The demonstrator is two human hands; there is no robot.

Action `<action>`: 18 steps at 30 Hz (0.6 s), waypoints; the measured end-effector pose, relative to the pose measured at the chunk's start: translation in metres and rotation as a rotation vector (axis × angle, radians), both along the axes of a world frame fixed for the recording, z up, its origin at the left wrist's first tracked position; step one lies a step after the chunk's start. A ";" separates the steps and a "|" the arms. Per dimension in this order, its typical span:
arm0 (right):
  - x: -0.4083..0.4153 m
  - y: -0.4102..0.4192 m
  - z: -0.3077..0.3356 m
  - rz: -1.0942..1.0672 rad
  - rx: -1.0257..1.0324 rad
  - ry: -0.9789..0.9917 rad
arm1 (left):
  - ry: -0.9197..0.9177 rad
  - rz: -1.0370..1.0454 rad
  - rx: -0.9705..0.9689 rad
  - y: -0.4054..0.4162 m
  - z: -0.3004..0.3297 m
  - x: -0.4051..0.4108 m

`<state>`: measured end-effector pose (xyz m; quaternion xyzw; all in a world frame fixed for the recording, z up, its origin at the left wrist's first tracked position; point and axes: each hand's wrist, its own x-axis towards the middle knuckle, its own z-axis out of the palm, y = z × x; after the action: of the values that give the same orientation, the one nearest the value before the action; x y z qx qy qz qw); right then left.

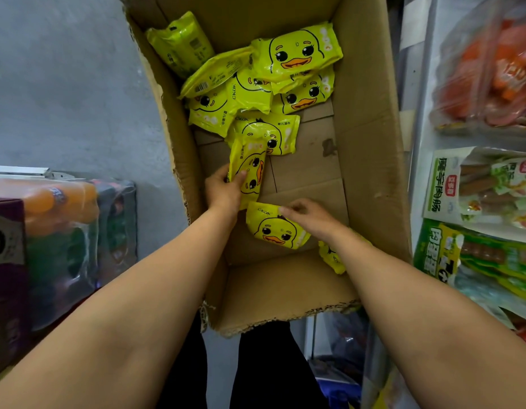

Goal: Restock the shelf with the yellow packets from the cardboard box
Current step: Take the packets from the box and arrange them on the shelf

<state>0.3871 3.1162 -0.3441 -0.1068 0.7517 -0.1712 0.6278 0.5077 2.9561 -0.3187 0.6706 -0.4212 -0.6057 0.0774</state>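
Two hands worked inside the cardboard box (371,143) in the head view, the only view supplied. The left hand (225,191) gripped one upright packet (250,169), fingers and thumb curled round its lower edge. The right hand (307,215) rested on a second packet (275,225) lying face-up on the box floor, with fingertips curled onto its upper right corner; whether that packet was pinched or merely touched could not be fully confirmed. A third packet (332,255) lay partly hidden beneath the right forearm. A loose pile of yellow packets (256,84) remained at the far end of the box, roughly ten visible, with much bare cardboard floor showing between the pile and the hands. The shelf (418,160) stood just beside the box on the right and carried orange snack bags (492,75) and green sausage packs (477,255); no yellow packets were visible on it. Judged from this layout, the box was partly emptied, and every visible packet remained to be transferred.
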 end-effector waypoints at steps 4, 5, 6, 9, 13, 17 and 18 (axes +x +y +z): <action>0.009 0.005 -0.006 0.261 0.011 0.135 | 0.010 0.037 0.031 0.004 0.001 0.002; 0.009 0.006 -0.006 0.283 0.020 0.180 | 0.018 0.041 0.042 0.005 0.003 0.002; 0.008 0.006 -0.003 0.304 0.045 0.207 | 0.031 0.043 0.044 0.007 0.006 0.002; 0.001 0.009 0.007 0.289 0.108 0.141 | 0.068 0.043 0.038 0.007 0.019 0.000; -0.010 0.015 0.035 0.115 0.117 0.270 | 0.188 0.097 0.060 0.004 0.045 -0.006; -0.016 0.019 0.082 -0.141 0.094 0.447 | 0.347 0.110 0.146 0.002 0.085 -0.009; -0.015 0.021 0.093 -0.223 0.070 0.452 | 0.378 0.092 0.166 0.004 0.097 -0.007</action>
<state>0.3718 3.1370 -0.2515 -0.0371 0.8856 -0.1851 0.4243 0.5004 2.9603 -0.2217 0.5676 -0.3169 -0.7492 0.1272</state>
